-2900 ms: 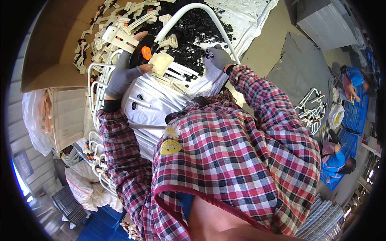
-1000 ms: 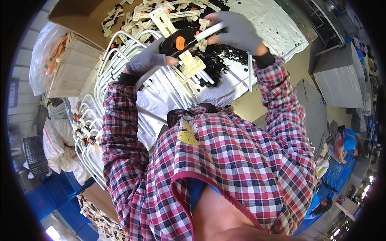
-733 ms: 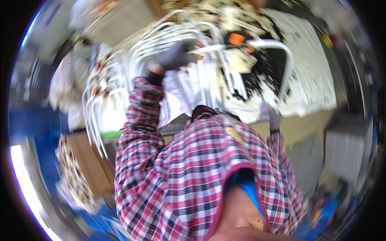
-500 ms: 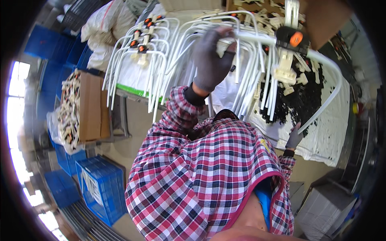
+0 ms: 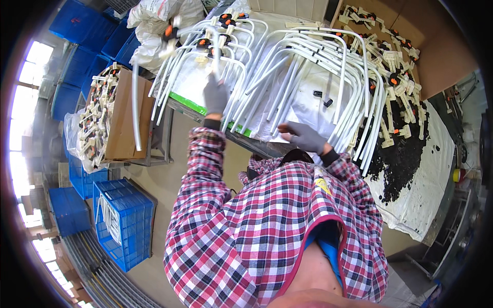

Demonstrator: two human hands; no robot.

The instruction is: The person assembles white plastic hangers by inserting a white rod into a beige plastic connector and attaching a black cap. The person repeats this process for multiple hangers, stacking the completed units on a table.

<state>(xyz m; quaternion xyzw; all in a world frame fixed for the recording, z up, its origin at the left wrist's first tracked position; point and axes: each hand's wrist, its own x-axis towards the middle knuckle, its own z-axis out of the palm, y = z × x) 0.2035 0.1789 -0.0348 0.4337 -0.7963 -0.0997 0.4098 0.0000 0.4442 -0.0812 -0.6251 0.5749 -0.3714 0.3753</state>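
My left hand, in a grey glove, is closed around one leg of a bent white tube frame. A black fitting with an orange knob sits on that frame's middle, blurred by motion. The other leg hangs beyond the table's left end. Under it, finished-looking frames with black and orange fittings stand in a row. My right hand, gloved with bare fingertips, is held over the table's near edge with fingers apart and nothing in it. Close by lies a pile of bent white tubes without fittings.
Cream and black fittings heap up at the right, beside a mound of small black parts and a large carton. To the left stand a carton of fittings, a blue crate and white sacks.
The tube frame has moved from the right side to the table's left end in my left hand. My right hand has let go of its leg and come in toward the middle.
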